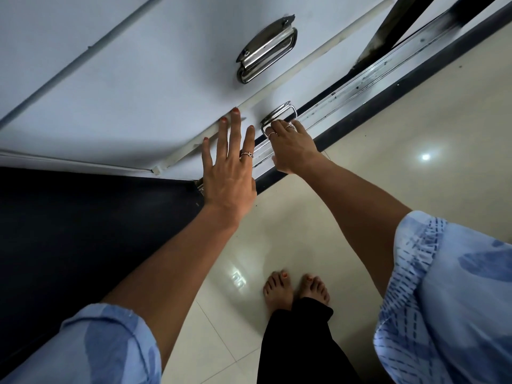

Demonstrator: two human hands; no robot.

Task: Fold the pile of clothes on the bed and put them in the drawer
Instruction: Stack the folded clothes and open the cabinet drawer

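Note:
A pale grey metal cabinet fills the upper left, with two drawer fronts one above the other. The upper drawer (155,79) carries a chrome handle (267,52). The lower drawer (250,117) has a smaller chrome handle (282,112). My right hand (291,146) has its fingers curled round that lower handle. My left hand (227,167) lies flat with straight, spread fingers against the drawer fronts beside it. No clothes or bed are in view.
Glossy cream floor tiles (388,151) spread to the right and below, where my bare feet (296,291) stand. A dark panel (83,231) lies at the left below the cabinet. A dark skirting strip (415,70) runs along the floor's edge.

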